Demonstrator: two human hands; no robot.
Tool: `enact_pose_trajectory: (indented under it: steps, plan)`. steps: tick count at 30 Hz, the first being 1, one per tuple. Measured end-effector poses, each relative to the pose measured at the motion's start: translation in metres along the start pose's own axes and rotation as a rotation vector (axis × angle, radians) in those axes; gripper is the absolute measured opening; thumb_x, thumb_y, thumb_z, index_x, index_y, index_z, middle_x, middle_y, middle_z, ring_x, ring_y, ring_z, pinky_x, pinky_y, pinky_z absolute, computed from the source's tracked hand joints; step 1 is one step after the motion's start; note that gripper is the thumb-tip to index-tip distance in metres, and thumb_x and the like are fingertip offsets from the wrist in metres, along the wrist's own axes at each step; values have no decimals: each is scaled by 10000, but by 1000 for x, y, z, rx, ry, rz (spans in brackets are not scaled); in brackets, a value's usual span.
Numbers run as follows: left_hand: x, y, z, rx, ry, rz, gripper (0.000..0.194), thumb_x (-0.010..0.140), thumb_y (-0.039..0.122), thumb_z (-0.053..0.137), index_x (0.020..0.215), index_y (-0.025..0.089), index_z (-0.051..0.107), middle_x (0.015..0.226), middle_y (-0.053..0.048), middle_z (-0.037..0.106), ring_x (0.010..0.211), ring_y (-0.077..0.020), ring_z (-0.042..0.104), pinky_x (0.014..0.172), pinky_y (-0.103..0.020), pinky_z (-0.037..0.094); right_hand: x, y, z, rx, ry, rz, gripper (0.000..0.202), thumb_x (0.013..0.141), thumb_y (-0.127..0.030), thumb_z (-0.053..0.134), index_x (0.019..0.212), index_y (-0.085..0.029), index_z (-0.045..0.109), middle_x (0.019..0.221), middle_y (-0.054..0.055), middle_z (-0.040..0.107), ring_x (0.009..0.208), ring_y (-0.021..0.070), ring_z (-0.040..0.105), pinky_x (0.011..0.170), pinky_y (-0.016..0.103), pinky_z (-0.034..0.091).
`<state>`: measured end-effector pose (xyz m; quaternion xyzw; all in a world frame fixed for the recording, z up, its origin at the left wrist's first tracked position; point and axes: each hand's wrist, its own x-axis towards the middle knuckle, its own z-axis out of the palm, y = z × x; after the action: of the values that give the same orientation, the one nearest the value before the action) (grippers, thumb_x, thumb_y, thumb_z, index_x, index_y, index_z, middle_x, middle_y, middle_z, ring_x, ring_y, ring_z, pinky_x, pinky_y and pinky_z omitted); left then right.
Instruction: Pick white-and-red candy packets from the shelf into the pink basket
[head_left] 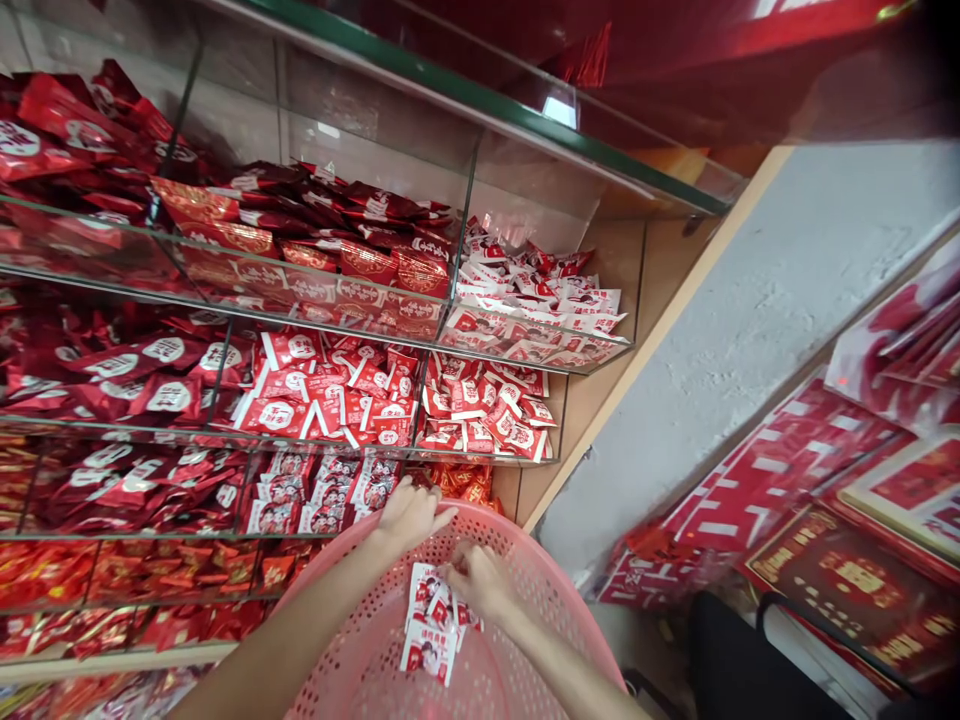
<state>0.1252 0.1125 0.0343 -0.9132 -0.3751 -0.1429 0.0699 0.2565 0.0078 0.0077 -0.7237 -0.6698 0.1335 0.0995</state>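
Note:
A large pink plastic basket (559,595) with a perforated wall fills the bottom centre, tilted against the shelves. My left hand (411,515) is closed over its far rim, the thumb stretched to the right along the rim. Inside the basket, my right hand (480,580) has its fingers curled at a small bunch of red-and-white packets (431,650) printed with little figures. These packets hang or lie just below and left of the fingertips; their contact with the basket floor is hard to make out. Similar white-and-red packets (536,300) fill the upper right shelf compartment.
Glass-fronted shelves (315,325) with dividers hold many red wrapped packets (322,395). Orange-red packets (469,482) sit right behind the basket rim. A green glass edge (487,95) juts overhead. To the right stand a grey wall (675,370) and red printed goods (765,480).

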Motion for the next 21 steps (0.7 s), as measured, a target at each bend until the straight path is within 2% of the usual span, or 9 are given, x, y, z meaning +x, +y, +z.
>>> enact_pose_trajectory:
  steps: [4,7,14,17,21]
  plan:
    - [1,0,0,-4,-15,10,619,898,530,226,922,88,659,736,-164,716,717,-269,663,808,-397,356,-8,-6,2,19,-59,-184,295,756,-389,621,970,-188,593,1012,64,597,906,190,568,726,260,405]
    - [2,0,-1,-2,-32,9,632,894,544,226,935,84,659,740,-164,716,712,-263,663,813,-402,352,-13,-12,8,-60,-86,-270,332,752,-428,622,970,-180,590,1036,74,566,970,221,526,798,305,409]
    - [1,0,0,-11,-27,12,650,890,558,217,923,85,663,746,-171,714,719,-264,659,799,-395,353,-17,-22,11,-221,-118,-378,171,812,-232,531,957,-176,603,1014,73,620,991,214,532,860,319,384]
    - [1,0,2,-27,-17,14,679,886,574,190,910,89,664,743,-175,712,711,-268,657,788,-397,354,-19,-27,8,-250,-114,-402,189,804,-156,483,954,-164,598,1004,87,641,992,214,547,870,322,376]
    - [1,0,3,-43,-8,13,681,878,589,198,896,96,668,745,-168,714,705,-262,658,785,-391,353,-22,-32,9,-267,-99,-379,222,774,-137,476,969,-167,578,1016,99,644,1002,223,547,874,332,368]
